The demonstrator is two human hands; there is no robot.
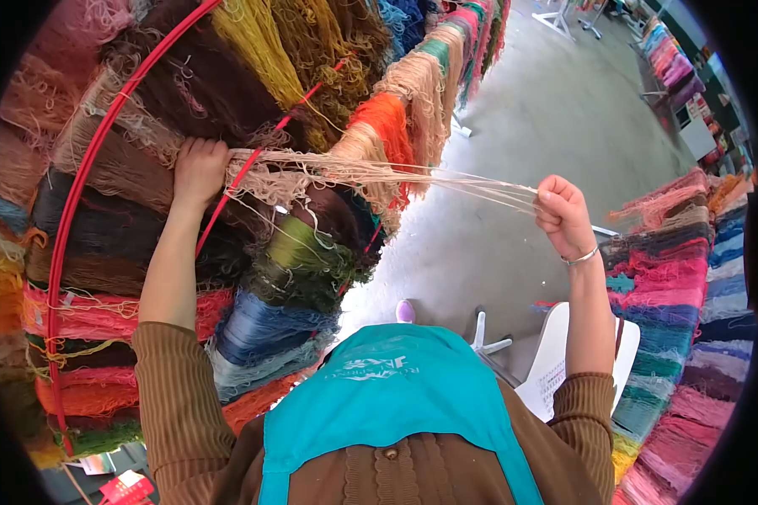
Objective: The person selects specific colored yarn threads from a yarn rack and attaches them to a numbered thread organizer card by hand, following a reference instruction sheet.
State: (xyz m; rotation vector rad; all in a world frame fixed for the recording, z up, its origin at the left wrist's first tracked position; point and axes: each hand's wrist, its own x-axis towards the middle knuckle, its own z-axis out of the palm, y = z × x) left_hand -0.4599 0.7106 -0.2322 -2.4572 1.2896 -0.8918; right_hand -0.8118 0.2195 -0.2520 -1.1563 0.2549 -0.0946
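A beige skein of yarn (345,168) stretches sideways across the rack, drawn out into thin strands on the right. My left hand (200,172) is closed round its left end, against dark brown yarn. My right hand (564,217) is closed in a pinch on the far ends of the strands, held out over the floor. Loose, tangled threads hang below the skein near my left hand. Right behind the strands, an orange skein (385,118) and more beige yarn (429,84) drape over the rack.
Red bands (84,172) curve across the rack of many-coloured skeins at left. Olive-green yarn (299,252) and blue yarn (269,328) hang lower. A second yarn rack (665,311) stands at right, beside a white chair (556,353). Grey floor (514,126) lies between.
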